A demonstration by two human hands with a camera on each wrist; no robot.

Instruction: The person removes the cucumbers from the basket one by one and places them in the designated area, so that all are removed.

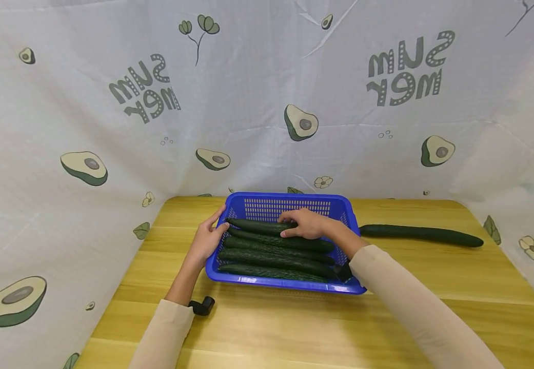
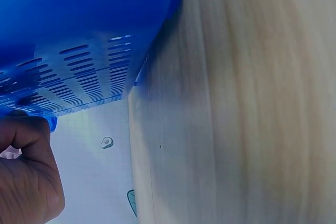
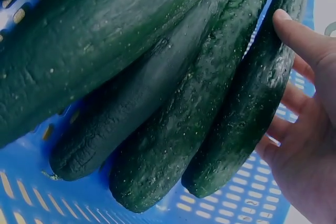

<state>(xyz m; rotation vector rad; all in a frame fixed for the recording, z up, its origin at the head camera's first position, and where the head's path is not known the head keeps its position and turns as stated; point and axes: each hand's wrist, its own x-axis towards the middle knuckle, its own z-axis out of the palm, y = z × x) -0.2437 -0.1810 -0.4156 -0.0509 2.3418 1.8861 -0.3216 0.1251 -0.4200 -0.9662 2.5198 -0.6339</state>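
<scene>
A blue plastic basket (image 1: pixel 290 282) with slotted walls stands on the wooden table, holding several long dark green cucumbers laid side by side. At its left end, my left hand (image 1: pixel 205 240) grips the rim, thumb over the inner side. In the left wrist view the curled left hand (image 2: pixel 29 174) shows beside the basket's outer wall (image 2: pixel 89 17). My right hand (image 1: pixel 307 224) reaches inside and holds the farthest cucumber (image 1: pixel 257 226). In the right wrist view, the thumb rests on that cucumber (image 3: pixel 252 95), with the other fingers partly hidden behind it.
Another cucumber (image 1: pixel 421 233) lies on the table (image 1: pixel 267 328) to the right of the basket. Behind the table hangs a white cloth (image 1: pixel 248 102) printed with avocados. Black wrist devices show at both wrists, the left one (image 1: pixel 203 306) low over the table.
</scene>
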